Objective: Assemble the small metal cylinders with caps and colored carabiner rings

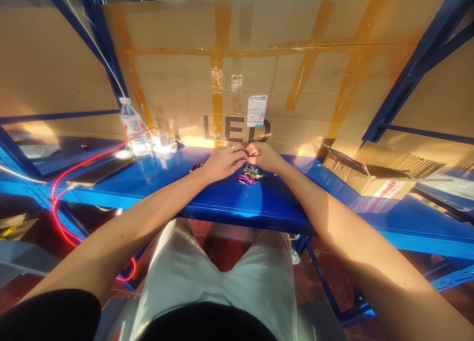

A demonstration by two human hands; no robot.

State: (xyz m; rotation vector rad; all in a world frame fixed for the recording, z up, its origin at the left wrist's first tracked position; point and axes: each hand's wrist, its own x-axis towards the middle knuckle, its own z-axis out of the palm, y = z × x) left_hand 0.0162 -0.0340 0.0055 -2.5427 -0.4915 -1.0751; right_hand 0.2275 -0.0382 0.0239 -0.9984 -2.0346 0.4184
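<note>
My left hand [225, 162], with a ring on one finger, meets my right hand [264, 157] above the blue shelf top. The fingers of both are pinched together at a small blue piece [253, 155], which is too covered by them to make out its kind. Just below my hands lies a little heap of shiny metal clips [251, 174], in pink, purple, green and silver, that look like small carabiners. A few more dark reddish pieces [195, 167] lie beside my left wrist, partly hidden by it.
A large cardboard sheet [170, 84] stands behind the blue shelf [222, 203]. To the left are a water bottle [133, 126], a white charger [163, 142], a phone [101, 172] and a red cable [55, 198]. An open cardboard box [365, 183] sits at the right.
</note>
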